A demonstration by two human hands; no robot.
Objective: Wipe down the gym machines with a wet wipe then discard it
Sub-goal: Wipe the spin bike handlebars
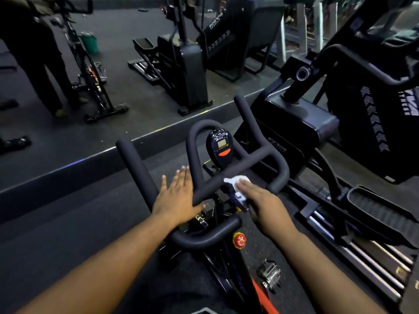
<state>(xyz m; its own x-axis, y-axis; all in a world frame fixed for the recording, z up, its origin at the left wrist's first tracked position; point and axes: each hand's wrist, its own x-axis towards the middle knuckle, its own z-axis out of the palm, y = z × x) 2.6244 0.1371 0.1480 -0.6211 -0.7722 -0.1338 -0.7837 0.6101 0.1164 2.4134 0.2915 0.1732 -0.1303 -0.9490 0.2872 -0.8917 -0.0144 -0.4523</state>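
Note:
A black spin bike stands right in front of me, its padded handlebar [229, 180] spreading across the middle of the view. A small console [221, 145] with a grey screen and a red button sits at its centre. My right hand [260, 200] presses a white wet wipe [235, 181] flat against the bar's right crosspiece. My left hand [178, 194] lies flat with fingers spread beside the left part of the bar, thumb touching it, holding nothing.
A red resistance knob [239, 240] and a metal pedal [269, 274] sit below the bar. An elliptical machine [294, 125] stands close on the right. A wall mirror ahead reflects more machines, a green bucket [89, 41] and a person [34, 53] at the far left.

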